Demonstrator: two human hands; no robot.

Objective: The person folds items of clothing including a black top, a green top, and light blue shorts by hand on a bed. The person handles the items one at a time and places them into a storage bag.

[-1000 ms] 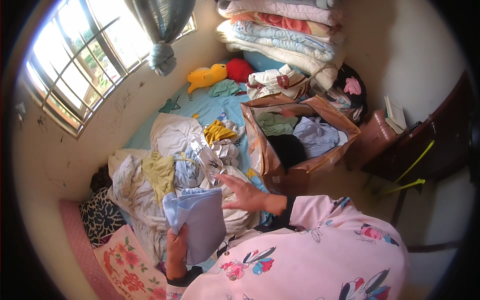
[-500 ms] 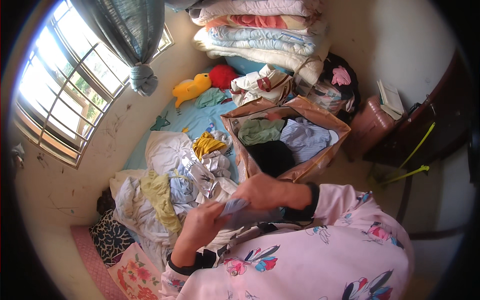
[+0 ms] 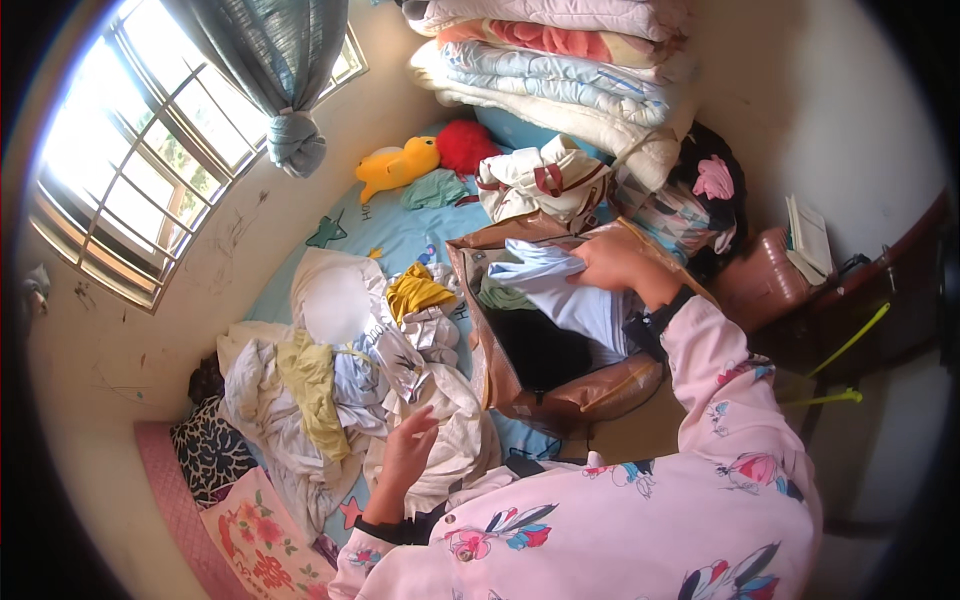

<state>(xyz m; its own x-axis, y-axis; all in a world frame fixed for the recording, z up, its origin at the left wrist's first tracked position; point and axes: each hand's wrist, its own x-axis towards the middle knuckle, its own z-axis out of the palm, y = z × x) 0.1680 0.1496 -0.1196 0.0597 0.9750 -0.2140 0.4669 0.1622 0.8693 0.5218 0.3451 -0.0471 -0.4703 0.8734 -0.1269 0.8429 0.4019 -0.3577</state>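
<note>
A light blue garment (image 3: pixel 545 283) is gripped by my right hand (image 3: pixel 615 262) over the top of a brown storage bag (image 3: pixel 610 400). Its cloth hangs down into the bag's opening, beside a black garment (image 3: pixel 545 345) and a green one (image 3: pixel 502 294). My left hand (image 3: pixel 407 450) is empty, its fingers apart, just above a heap of loose clothes on the bed. Closest to it lies a whitish garment (image 3: pixel 465 415). Farther left in the heap are an olive-yellow garment (image 3: pixel 312 390) and a mustard one (image 3: pixel 417 290).
Behind the bag sit a white bag with red straps (image 3: pixel 550 180), a yellow plush toy (image 3: pixel 398 168) and a red fluffy one (image 3: pixel 465 147). Folded quilts (image 3: pixel 560 75) are stacked at the back. A pink suitcase (image 3: pixel 765 280) stands right; a barred window (image 3: pixel 165 150) is left.
Both hands held a bluish cloth close to my body before. My left hand has let go and drawn slightly down; my right hand has carried the light blue garment forward over the bag.
</note>
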